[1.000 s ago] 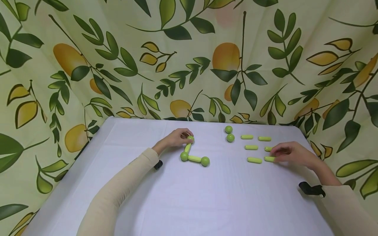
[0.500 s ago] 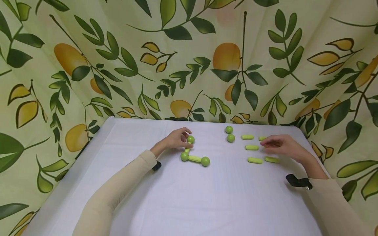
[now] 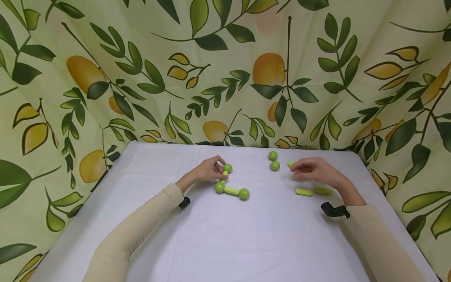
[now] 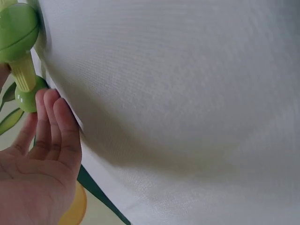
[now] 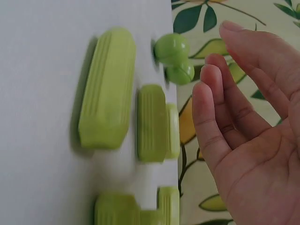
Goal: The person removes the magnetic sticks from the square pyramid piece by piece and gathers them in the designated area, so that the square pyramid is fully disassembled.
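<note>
Left hand (image 3: 208, 170), fingers parted, brackets a green plastic ball (image 3: 228, 168), contact unclear; at its three o'clock, right hand (image 3: 318, 171), fingers apart, empty, hovers over ribbed yellow-green rods (image 5: 108, 89).

No text, number or sign can be read in any view (brands and labels included).

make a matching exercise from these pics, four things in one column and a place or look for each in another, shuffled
Things
1. left hand
2. tablecloth
3. right hand
4. curtain

Places or looks
A. leaf-patterned
B. near the loose sticks
C. beside the ball-and-stick shape
D. plain white

Pairs: 1-C, 2-D, 3-B, 4-A
</note>
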### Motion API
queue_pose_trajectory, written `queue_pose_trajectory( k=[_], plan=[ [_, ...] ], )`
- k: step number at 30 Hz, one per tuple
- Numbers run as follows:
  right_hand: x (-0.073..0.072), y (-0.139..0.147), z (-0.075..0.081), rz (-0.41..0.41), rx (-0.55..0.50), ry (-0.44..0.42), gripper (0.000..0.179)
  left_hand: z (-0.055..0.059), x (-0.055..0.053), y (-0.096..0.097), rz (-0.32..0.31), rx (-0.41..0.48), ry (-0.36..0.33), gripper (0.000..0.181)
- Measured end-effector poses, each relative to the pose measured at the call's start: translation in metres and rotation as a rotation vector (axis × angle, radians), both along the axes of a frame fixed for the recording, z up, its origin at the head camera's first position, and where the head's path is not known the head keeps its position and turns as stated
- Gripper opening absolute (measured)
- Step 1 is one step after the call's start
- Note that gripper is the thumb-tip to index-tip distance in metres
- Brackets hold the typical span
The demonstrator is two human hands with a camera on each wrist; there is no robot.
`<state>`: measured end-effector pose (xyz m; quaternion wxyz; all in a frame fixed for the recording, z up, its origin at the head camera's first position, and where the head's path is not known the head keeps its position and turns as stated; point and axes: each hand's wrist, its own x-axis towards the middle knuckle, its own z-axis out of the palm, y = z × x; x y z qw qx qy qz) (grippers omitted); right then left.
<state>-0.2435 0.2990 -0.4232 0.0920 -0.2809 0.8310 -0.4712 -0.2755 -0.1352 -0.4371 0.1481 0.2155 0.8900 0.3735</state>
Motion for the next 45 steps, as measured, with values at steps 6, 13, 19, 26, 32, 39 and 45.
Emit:
queue_pose_trajectory(
  k=[6, 13, 19, 26, 32, 39, 45],
  plan=[
    [-0.004, -0.015, -0.001, 0.056, -0.022, -0.033, 0.027, -0.002, 0.001, 0.000, -0.002, 0.011, -0.019, 0.051],
    [-0.007, -0.028, -0.008, 0.135, -0.006, -0.057, 0.027, 0.001, 0.005, 0.001, 0.028, 0.002, -0.012, 0.056],
    [-0.008, -0.041, -0.009, 0.145, 0.015, -0.085, 0.028, 0.003, 0.008, 0.001, 0.030, -0.028, -0.012, 0.037],
    [-0.014, -0.058, -0.012, 0.152, 0.032, -0.084, 0.029, 0.000, 0.006, -0.001, -0.016, 0.009, 0.003, 0.025],
    [-0.019, -0.073, -0.011, 0.160, 0.010, -0.089, 0.029, -0.003, 0.003, -0.002, -0.033, 0.042, 0.016, 0.021],
    [-0.023, -0.092, -0.007, 0.162, -0.007, -0.108, 0.029, -0.006, -0.001, -0.004, -0.052, 0.072, 0.041, 0.018],
    [-0.031, -0.109, -0.009, 0.150, -0.013, -0.121, 0.029, -0.005, -0.003, -0.005, -0.080, 0.083, 0.054, 0.016]
  ],
)
